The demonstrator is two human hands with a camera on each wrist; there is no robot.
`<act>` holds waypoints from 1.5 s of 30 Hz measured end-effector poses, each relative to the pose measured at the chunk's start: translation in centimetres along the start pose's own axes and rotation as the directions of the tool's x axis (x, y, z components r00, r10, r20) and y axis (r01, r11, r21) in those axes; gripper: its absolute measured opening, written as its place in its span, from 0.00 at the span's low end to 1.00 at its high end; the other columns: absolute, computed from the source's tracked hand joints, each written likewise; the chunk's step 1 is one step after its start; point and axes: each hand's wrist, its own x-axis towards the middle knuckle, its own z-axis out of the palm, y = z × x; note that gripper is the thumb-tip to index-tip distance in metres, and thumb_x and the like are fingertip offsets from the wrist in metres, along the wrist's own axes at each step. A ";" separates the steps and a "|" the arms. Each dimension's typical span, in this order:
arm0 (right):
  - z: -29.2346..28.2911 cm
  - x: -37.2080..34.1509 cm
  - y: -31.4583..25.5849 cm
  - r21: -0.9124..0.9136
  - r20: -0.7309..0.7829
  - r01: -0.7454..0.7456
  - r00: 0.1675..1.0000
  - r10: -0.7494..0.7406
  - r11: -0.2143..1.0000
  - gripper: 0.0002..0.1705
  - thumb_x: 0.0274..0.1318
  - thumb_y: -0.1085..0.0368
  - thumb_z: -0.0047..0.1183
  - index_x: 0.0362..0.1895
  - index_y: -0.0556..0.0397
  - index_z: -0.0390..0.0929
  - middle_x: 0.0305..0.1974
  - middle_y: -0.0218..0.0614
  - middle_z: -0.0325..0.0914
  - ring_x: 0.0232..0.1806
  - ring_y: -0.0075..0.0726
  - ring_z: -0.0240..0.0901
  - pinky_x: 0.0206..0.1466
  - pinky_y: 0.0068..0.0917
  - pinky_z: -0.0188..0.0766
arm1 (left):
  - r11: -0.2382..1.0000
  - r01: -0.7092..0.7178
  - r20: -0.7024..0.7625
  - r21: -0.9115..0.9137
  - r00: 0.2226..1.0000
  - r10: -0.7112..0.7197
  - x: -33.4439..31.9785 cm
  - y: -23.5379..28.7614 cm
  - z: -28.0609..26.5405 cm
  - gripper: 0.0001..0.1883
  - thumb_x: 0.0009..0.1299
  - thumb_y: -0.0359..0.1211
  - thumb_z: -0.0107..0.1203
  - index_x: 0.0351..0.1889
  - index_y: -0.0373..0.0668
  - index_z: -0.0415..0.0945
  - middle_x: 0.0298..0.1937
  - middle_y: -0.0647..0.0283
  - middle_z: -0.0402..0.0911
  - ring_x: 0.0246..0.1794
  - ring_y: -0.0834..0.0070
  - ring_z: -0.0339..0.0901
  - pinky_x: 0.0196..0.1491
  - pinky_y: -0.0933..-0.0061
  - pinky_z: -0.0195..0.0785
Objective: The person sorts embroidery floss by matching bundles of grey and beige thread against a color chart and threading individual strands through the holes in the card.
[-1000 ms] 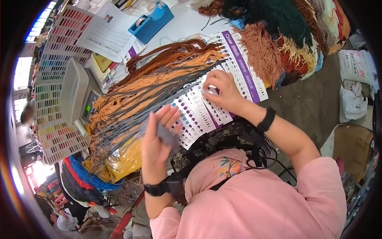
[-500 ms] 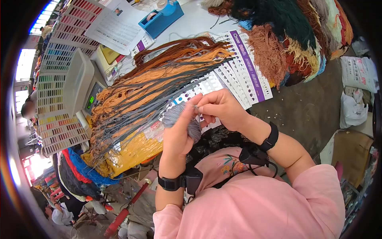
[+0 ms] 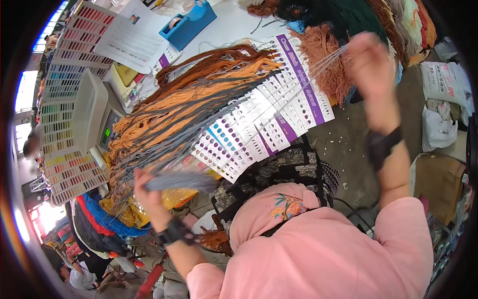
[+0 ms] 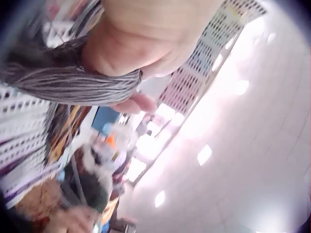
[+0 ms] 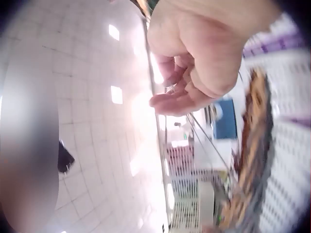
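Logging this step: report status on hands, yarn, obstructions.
Left hand grips grey skein. Right hand, raised, pinches thin strands. Strands cross above cards; no snag visible.

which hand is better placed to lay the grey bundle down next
Probably the left hand: it holds the grey bundle near the orange yarn; the right hand pinches thin strands beyond the charts.

Strands [image 3: 194,94]: on the table [image 3: 239,25], left of centre
Cards [image 3: 309,102]: centre, right of the strands
Tape dispenser [image 3: 188,27]: top, behind the strands
Scale [image 3: 89,112]: left, between sample board [image 3: 54,124] and strands
Yarn heap [image 3: 358,22]: upper right
Bags [image 3: 439,127]: right edge
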 end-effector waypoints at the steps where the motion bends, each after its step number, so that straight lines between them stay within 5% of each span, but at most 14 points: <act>1: -2.8 2.1 -5.7 0.450 -0.148 -0.057 0.979 0.138 0.891 0.10 0.49 0.70 0.38 0.29 0.65 0.68 0.33 0.43 0.70 0.39 0.39 0.65 0.47 0.29 0.63 | 0.983 -0.151 -0.057 -0.108 0.988 0.146 1.2 5.8 -2.7 0.09 0.61 0.25 0.45 0.40 0.36 0.66 0.27 0.64 0.71 0.14 0.85 0.65 0.14 0.90 0.60; 4: -3.8 3.4 -13.5 -0.141 -0.344 0.611 0.708 -0.617 0.779 0.12 0.44 0.73 0.35 0.35 0.66 0.62 0.30 0.44 0.65 0.33 0.38 0.64 0.47 0.30 0.63 | 0.993 -0.120 0.107 -0.004 0.987 0.120 0.5 5.0 0.0 0.15 0.62 0.27 0.45 0.47 0.34 0.63 0.28 0.63 0.71 0.13 0.87 0.63 0.13 0.91 0.59; 5: -3.7 3.5 -13.1 -0.864 -0.096 0.237 0.790 -0.606 0.445 0.10 0.48 0.70 0.36 0.33 0.65 0.65 0.31 0.44 0.67 0.36 0.35 0.64 0.46 0.24 0.63 | 0.994 -0.043 0.198 0.100 0.980 0.022 -0.6 0.2 2.5 0.16 0.63 0.28 0.45 0.49 0.33 0.62 0.29 0.63 0.72 0.13 0.88 0.63 0.13 0.91 0.58; 6: 2.7 2.3 -7.7 -0.984 0.161 0.103 0.866 -0.474 -0.148 0.10 0.49 0.68 0.39 0.32 0.62 0.67 0.33 0.39 0.70 0.36 0.28 0.65 0.42 0.21 0.64 | 0.965 0.041 0.203 0.259 0.975 -0.096 -0.1 -4.3 3.7 0.17 0.63 0.28 0.44 0.50 0.33 0.61 0.31 0.62 0.72 0.13 0.89 0.63 0.14 0.91 0.59; 7: 2.0 3.3 -4.3 -0.937 0.029 0.155 0.928 -0.372 0.312 0.08 0.47 0.67 0.45 0.32 0.55 0.74 0.29 0.31 0.73 0.31 0.27 0.68 0.37 0.23 0.64 | 0.903 0.117 0.195 0.414 0.957 -0.213 0.5 -9.1 5.0 0.18 0.64 0.29 0.44 0.51 0.34 0.60 0.32 0.61 0.73 0.14 0.89 0.62 0.15 0.91 0.60; 10: 3.2 1.8 7.0 -0.723 -0.197 -0.162 0.980 0.024 0.672 0.03 0.38 0.70 0.54 0.22 0.57 0.75 0.22 0.29 0.73 0.25 0.20 0.66 0.31 0.19 0.63 | 0.445 0.104 0.057 0.890 0.941 -0.333 2.8 -20.9 6.7 0.16 0.62 0.29 0.46 0.47 0.33 0.65 0.40 0.58 0.74 0.20 0.88 0.66 0.23 0.88 0.62; 13: 1.9 -0.4 12.8 -0.886 -0.214 -0.255 0.966 0.147 0.388 0.04 0.39 0.69 0.53 0.20 0.56 0.74 0.19 0.25 0.70 0.22 0.15 0.63 0.26 0.18 0.62 | 0.254 0.180 -0.077 0.950 0.927 -0.367 4.3 -27.2 6.1 0.13 0.61 0.27 0.46 0.43 0.32 0.65 0.38 0.54 0.73 0.30 0.73 0.74 0.26 0.82 0.66; 16: 2.5 -2.1 14.4 -0.992 0.079 0.081 0.997 -0.022 0.101 0.03 0.33 0.70 0.52 0.18 0.55 0.72 0.16 0.33 0.68 0.19 0.33 0.65 0.26 0.28 0.62 | 0.032 0.085 -0.068 0.996 0.930 -0.361 5.5 -29.8 6.1 0.06 0.61 0.29 0.46 0.29 0.34 0.69 0.22 0.61 0.72 0.20 0.77 0.71 0.20 0.81 0.61; 19: 1.9 -2.4 14.6 -0.997 0.061 0.060 0.997 0.038 0.047 0.04 0.31 0.68 0.50 0.19 0.52 0.72 0.22 0.36 0.69 0.30 0.43 0.64 0.36 0.36 0.60 | -0.189 -0.027 -0.035 0.982 0.947 -0.318 5.9 -29.7 5.8 0.06 0.61 0.30 0.46 0.25 0.36 0.69 0.15 0.65 0.68 0.13 0.81 0.66 0.17 0.81 0.57; 33: 3.4 -4.4 14.3 -0.939 0.323 0.304 0.940 0.107 0.162 0.16 0.33 0.62 0.54 0.32 0.54 0.73 0.33 0.37 0.66 0.36 0.40 0.63 0.42 0.31 0.58 | 0.087 -0.102 0.119 0.991 0.969 -0.218 5.4 -29.0 5.1 0.03 0.61 0.27 0.45 0.26 0.38 0.67 0.16 0.68 0.66 0.11 0.85 0.56 0.17 0.86 0.51; 39: 3.1 -4.5 14.9 -0.950 0.274 0.254 0.957 0.094 0.180 0.09 0.37 0.73 0.48 0.29 0.54 0.73 0.28 0.35 0.68 0.34 0.38 0.65 0.39 0.30 0.60 | 0.644 0.436 0.033 0.629 0.812 -0.583 4.9 -24.8 6.4 0.10 0.62 0.28 0.46 0.41 0.38 0.67 0.28 0.68 0.72 0.09 0.92 0.52 0.15 0.92 0.47; 41: 2.7 -4.5 15.0 -0.935 0.209 0.178 0.975 0.071 0.308 0.07 0.37 0.73 0.47 0.27 0.53 0.73 0.27 0.32 0.69 0.34 0.36 0.65 0.40 0.30 0.59 | 0.554 0.413 0.081 0.723 0.745 -0.662 4.4 -25.4 7.0 0.15 0.62 0.27 0.45 0.47 0.38 0.64 0.23 0.70 0.70 0.09 0.92 0.52 0.14 0.92 0.47; 43: 2.5 -4.4 15.0 -0.900 0.140 0.100 0.988 0.065 0.423 0.07 0.38 0.72 0.47 0.27 0.51 0.74 0.28 0.32 0.71 0.34 0.37 0.66 0.39 0.30 0.58 | 0.162 0.158 -0.034 0.974 0.810 -0.586 4.6 -27.5 6.8 0.16 0.62 0.29 0.46 0.48 0.38 0.64 0.20 0.70 0.69 0.09 0.87 0.55 0.14 0.88 0.50; 45: 2.5 -4.4 15.0 -0.935 0.198 0.168 0.978 0.066 0.311 0.08 0.38 0.70 0.48 0.29 0.51 0.73 0.29 0.33 0.70 0.35 0.38 0.65 0.40 0.31 0.58 | -0.061 0.005 -0.032 0.998 0.889 -0.457 4.7 -28.1 6.4 0.14 0.61 0.31 0.48 0.44 0.39 0.67 0.21 0.68 0.71 0.09 0.84 0.58 0.15 0.87 0.54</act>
